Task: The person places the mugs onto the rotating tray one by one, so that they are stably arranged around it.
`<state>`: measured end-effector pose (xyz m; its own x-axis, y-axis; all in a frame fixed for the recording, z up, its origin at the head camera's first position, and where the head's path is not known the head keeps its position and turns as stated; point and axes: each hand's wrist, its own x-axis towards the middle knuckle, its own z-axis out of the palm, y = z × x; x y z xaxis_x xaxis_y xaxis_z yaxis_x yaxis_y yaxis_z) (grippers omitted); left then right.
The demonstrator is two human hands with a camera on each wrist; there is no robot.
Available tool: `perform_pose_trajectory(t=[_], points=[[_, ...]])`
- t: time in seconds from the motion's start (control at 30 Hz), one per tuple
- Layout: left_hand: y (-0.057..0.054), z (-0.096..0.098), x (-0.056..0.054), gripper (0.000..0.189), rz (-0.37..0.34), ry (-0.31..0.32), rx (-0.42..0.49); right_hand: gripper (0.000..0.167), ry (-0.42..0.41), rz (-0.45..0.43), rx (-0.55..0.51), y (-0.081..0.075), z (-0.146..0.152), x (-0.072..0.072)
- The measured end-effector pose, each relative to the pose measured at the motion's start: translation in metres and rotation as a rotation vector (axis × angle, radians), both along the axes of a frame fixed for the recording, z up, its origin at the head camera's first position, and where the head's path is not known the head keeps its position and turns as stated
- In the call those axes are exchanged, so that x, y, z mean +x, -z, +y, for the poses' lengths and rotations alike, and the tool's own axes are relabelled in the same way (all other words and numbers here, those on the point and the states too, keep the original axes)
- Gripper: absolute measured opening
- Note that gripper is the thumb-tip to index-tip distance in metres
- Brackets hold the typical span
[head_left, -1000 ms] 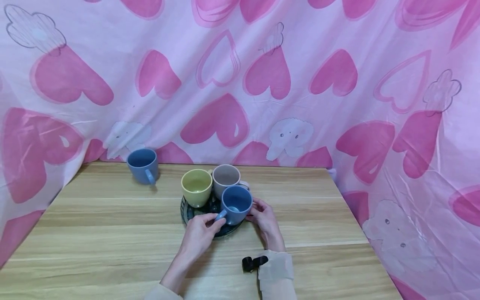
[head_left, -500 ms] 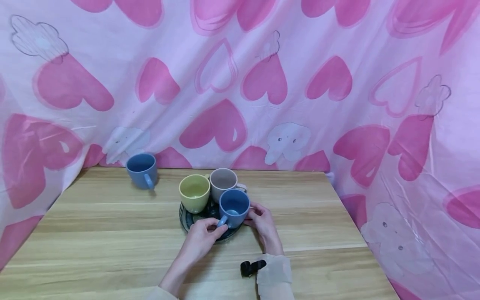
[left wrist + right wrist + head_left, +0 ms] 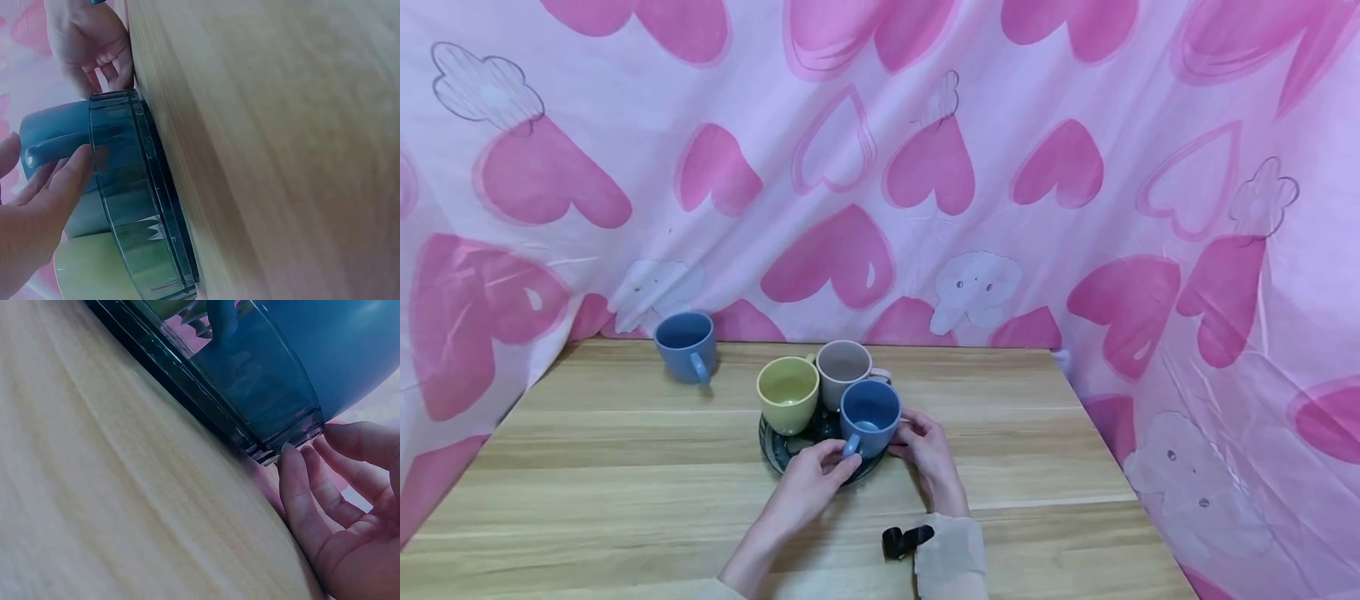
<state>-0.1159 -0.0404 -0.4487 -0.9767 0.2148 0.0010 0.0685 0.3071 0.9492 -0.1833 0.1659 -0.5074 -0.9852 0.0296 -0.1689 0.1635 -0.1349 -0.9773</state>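
Note:
A blue mug (image 3: 870,417) stands at the right front of a dark see-through round tray (image 3: 778,458). My left hand (image 3: 808,483) has the mug's handle between thumb and fingers; in the left wrist view a fingertip lies right at the tray's wall. With thumb and fingertips, my right hand (image 3: 931,458) pinches the tray's rim, low beside the blue mug, as the right wrist view shows. A yellow-green mug (image 3: 787,400) and a greyish-mauve mug (image 3: 842,375) share the tray. The mugs hide much of its floor.
A second blue mug (image 3: 687,350) stands at the back left of the wooden table (image 3: 625,500), handle toward the front. A black clip-like thing (image 3: 904,540) sits by the right sleeve. Behind the table hangs a pink heart-print cloth (image 3: 842,158).
The blue mug's handle has swung from pointing front-left to pointing nearly straight forward, with my left hand following it slightly right. The right hand stays at the tray's rim. The head view has tilted up.

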Motion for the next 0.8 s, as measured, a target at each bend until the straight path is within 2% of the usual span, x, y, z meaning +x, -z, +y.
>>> perform_pose_trajectory(t=[0.23, 0.4, 0.67, 0.8], points=[[-0.008, -0.006, 0.004, 0.036, -0.014, -0.04, 0.048, 0.035, -0.011, -0.009, 0.0, -0.004, 0.001, -0.001], [-0.015, -0.019, 0.009, 0.037, -0.033, -0.088, 0.025, 0.033, -0.006, -0.009, 0.005, 0.001, 0.001, 0.0], [-0.033, -0.054, 0.012, 0.05, -0.053, -0.103, -0.024, 0.034, -0.018, -0.008, 0.001, 0.0, 0.0, 0.0], [-0.037, -0.075, 0.011, 0.054, -0.053, -0.112, -0.05, 0.032, -0.012, -0.009, 0.01, 0.0, 0.0, -0.001]])
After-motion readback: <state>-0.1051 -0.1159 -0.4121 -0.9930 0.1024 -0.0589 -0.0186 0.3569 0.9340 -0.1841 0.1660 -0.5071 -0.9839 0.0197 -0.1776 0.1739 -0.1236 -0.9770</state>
